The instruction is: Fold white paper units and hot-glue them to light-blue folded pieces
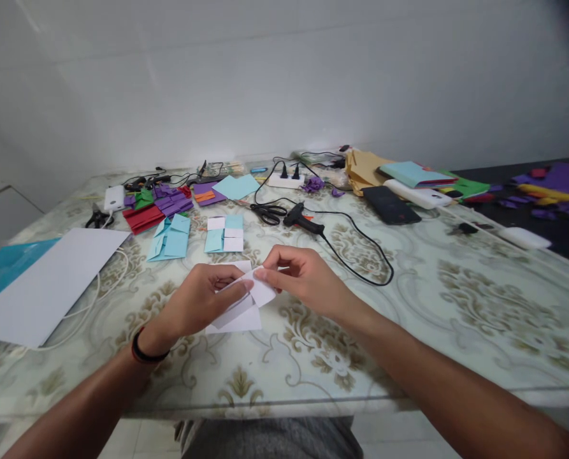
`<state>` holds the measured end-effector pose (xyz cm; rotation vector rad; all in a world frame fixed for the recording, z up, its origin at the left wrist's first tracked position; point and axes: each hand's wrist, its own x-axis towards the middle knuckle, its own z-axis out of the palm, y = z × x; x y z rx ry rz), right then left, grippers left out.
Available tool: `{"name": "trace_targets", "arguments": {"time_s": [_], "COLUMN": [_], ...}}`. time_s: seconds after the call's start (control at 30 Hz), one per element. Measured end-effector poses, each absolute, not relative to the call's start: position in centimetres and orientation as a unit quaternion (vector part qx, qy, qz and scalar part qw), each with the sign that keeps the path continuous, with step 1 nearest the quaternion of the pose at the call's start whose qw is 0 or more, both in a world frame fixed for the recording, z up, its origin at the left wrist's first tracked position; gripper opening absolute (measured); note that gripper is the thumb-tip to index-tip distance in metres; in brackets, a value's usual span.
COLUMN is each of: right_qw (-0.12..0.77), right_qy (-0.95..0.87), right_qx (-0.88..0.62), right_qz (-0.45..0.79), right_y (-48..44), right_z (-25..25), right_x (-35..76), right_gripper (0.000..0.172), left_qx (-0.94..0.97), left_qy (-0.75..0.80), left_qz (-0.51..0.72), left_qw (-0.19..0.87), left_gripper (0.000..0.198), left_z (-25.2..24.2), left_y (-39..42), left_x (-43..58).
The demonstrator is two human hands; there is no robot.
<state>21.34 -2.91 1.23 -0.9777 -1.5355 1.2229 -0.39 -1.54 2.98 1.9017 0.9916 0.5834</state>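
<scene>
Between my two hands is a folded piece of white paper point(264, 291), held just above the table. My left hand point(212, 294) pinches its left side, thumb on top. On the right edge, the thumb and fingertips of my right hand point(296, 275) are closed on the same paper. More white paper point(239, 320) shows below my left hand; whether it is a separate piece I cannot tell. Just beyond lie a blue-and-white folded paper square point(223, 234) and a light blue folded paper piece point(171, 238).
A glue gun point(304, 220) with a looping black cord and black scissors point(268, 213) lie ahead. White sheets point(59, 280) cover the left side. Behind are coloured folded papers point(173, 201) and a power strip point(287, 181). A dark phone point(390, 205) rests at right.
</scene>
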Motion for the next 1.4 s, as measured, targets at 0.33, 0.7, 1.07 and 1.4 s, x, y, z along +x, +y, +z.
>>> {"name": "trace_targets", "arguments": {"time_s": [0.33,0.7,1.07,1.4], "right_qw": [0.357,0.354,0.37,0.378], "right_qy": [-0.645,-0.641,-0.604,-0.588], "right_qx": [-0.416,-0.436,-0.435,-0.433], "right_qz": [0.533,0.523,0.556,0.569], "right_y": [-2.86,-2.84,-2.91,-2.94], "right_z": [1.36,1.53,1.49,1.66], "right_x": [21.66,21.67,21.68,21.61], "right_gripper": [0.033,0.031,0.035,0.039], "left_qx": [0.692,0.657,0.652,0.664], "left_qy": [0.437,0.44,0.446,0.455], "left_qz": [0.23,0.232,0.279,0.272], "left_qw": [0.526,0.566,0.545,0.528], "left_gripper": [0.037,0.033,0.027,0.033], "left_z": [2.71,2.32,2.93,2.65], "left_y": [-0.88,-0.65,-1.06,-0.97], "left_x": [-0.48,-0.65,-0.31,-0.53]}}
